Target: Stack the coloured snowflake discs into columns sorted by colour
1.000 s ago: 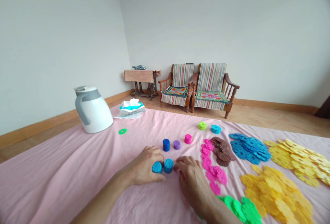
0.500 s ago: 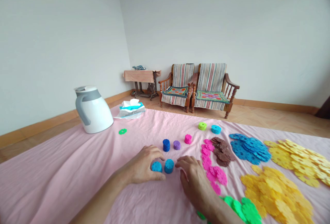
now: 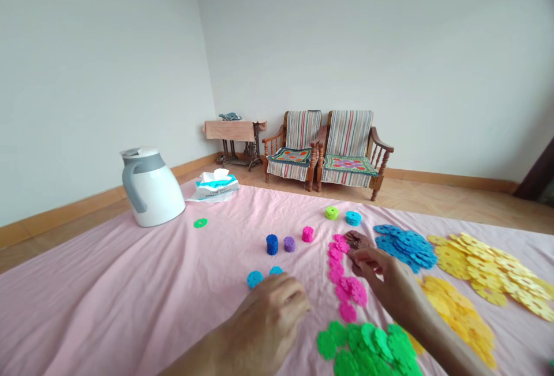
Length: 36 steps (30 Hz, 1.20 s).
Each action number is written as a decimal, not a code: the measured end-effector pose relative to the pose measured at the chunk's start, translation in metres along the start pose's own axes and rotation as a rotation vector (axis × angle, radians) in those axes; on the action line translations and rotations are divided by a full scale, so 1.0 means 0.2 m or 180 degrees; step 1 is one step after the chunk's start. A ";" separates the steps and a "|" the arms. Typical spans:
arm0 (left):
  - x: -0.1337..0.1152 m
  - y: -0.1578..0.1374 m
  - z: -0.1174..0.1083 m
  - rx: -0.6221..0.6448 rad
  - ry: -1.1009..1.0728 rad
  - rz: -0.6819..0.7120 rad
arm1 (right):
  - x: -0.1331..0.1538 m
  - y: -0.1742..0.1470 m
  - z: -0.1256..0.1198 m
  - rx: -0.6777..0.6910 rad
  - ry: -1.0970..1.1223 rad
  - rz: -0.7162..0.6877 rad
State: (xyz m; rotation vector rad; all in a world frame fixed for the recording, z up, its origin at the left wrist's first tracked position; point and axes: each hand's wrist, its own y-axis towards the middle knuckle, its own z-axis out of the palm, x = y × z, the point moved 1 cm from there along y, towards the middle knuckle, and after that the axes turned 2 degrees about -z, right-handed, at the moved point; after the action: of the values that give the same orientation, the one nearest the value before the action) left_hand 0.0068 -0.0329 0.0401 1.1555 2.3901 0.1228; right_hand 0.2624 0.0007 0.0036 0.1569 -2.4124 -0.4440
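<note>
My right hand (image 3: 387,275) reaches to the brown flower-shaped discs (image 3: 355,238), its thumb and fingertips pinching at the near edge of that pile. My left hand (image 3: 274,315) hovers over the cloth with its fingers curled inward; whatever lies under them is hidden. Just beyond it stand two light blue disc stacks, the left stack (image 3: 255,279) and the right stack (image 3: 276,271), which the hand partly covers. Further back are a dark blue stack (image 3: 272,244), a purple stack (image 3: 289,244) and a pink stack (image 3: 307,234).
Loose pink discs (image 3: 336,272), green discs (image 3: 367,347), blue discs (image 3: 404,249), orange discs (image 3: 459,318) and yellow discs (image 3: 493,272) spread rightward. Lime (image 3: 331,213) and light blue (image 3: 353,218) stacks stand behind. A white jug (image 3: 158,194), tissue box (image 3: 216,185) and single green disc (image 3: 201,223) are left.
My right hand has moved right and away from me, from beside the light blue stacks to the brown discs. My left hand has left the light blue stacks, come nearer and curled its fingers.
</note>
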 end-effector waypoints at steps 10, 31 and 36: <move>0.37 -0.07 -0.32 0.0770 0.0014 -0.1015 | -0.03 -0.02 0.00 0.0004 0.0086 0.0033; 0.45 0.03 -0.18 0.1039 -0.0141 -0.0660 | -0.03 -0.03 0.02 0.0090 0.0039 -0.0095; 0.44 0.03 -0.20 0.0999 -0.0200 -0.0646 | -0.02 -0.04 0.02 0.0137 -0.0062 -0.0107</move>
State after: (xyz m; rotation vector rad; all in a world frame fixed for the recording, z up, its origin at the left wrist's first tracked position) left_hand -0.0535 0.0436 0.0440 1.0203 2.5130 -0.3616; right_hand 0.2631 -0.0038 -0.0053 0.2134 -2.4426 -0.4106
